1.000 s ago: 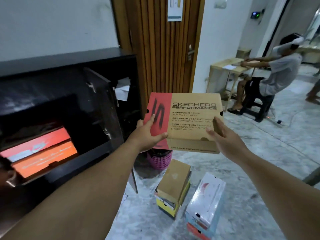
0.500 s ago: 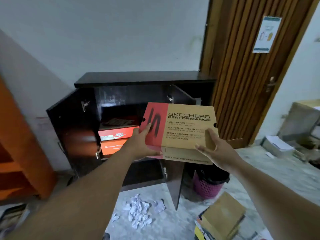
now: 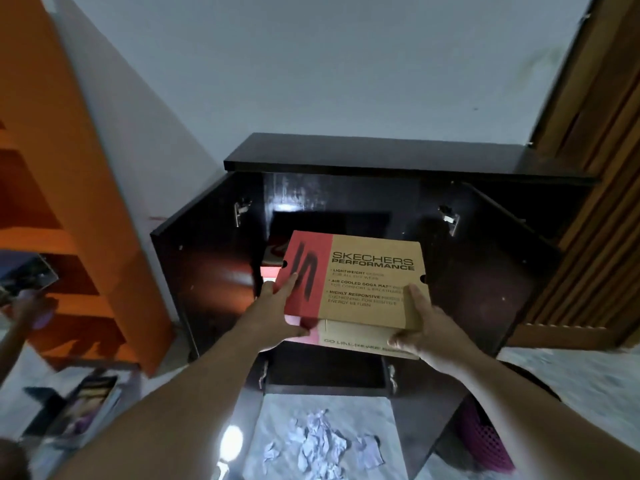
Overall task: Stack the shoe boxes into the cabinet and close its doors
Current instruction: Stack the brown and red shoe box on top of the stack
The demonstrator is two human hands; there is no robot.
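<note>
A brown and red Skechers shoe box (image 3: 363, 275) is held in the air in front of the open dark cabinet (image 3: 381, 157). My left hand (image 3: 277, 317) grips its red left end and my right hand (image 3: 426, 327) grips its brown right end. Both cabinet doors stand swung open, the left door (image 3: 204, 271) and the right door (image 3: 491, 271). Behind the held box, a red and white edge of boxes inside the cabinet (image 3: 272, 263) shows; the rest of the inside is hidden by the box.
An orange shelf unit (image 3: 69, 188) stands to the left. Crumpled paper (image 3: 322, 445) lies on the marble floor before the cabinet. A pink basket (image 3: 485, 441) sits at lower right, a wooden door (image 3: 595, 161) at right. Another person's hand (image 3: 27, 306) shows at far left.
My view has turned left from the room to face the cabinet squarely. The box, still in both hands, has come closer to the cabinet opening.
</note>
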